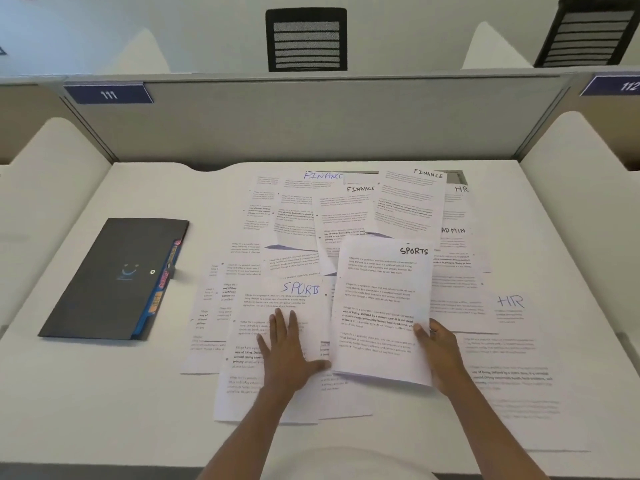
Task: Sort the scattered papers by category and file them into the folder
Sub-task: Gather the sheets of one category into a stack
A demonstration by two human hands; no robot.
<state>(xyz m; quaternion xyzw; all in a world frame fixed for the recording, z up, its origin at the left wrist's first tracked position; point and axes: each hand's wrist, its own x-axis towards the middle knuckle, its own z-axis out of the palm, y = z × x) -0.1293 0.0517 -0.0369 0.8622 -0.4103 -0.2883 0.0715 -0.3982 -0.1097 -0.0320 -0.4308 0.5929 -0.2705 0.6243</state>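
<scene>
dark grey card makes up the folder [114, 278], which lies closed and flat on the desk [86, 393], well apart to the left of the left hand's fingers, with coloured tabs showing along its right edge. the scattered papers [284, 237] spread from just left of those fingers to well right of the other hand, overlapping loosely. the left hand [291, 355] lies palm down on the blue sports sheet [256, 306], its fingers [284, 323] straight and slightly spread, pressing the sheet to the desk. the heading sits just beyond the fingertips, and the thumb reaches right to the edge of the next sheet. that is the black sports sheet [377, 299], between the two hands, its near end raised off the pile. the right hand [441, 351] pinches its right edge with the thumb on top; the fingers underneath are hidden, so how they lie cannot be told. beyond both hands' fingertips lie the finance sheets [408, 202], and to the right of the right hand's fingers lies an hr sheet [509, 313].

single sheets like these are likely light, limp and slippery on one another, easy to crease and apt to drag a neighbour along. a pinch at a free edge or corner, with the flat hand pinning what lies beneath, looks the safest hold. the folder seems stiffer and should lift by its spine or open edge.
</scene>
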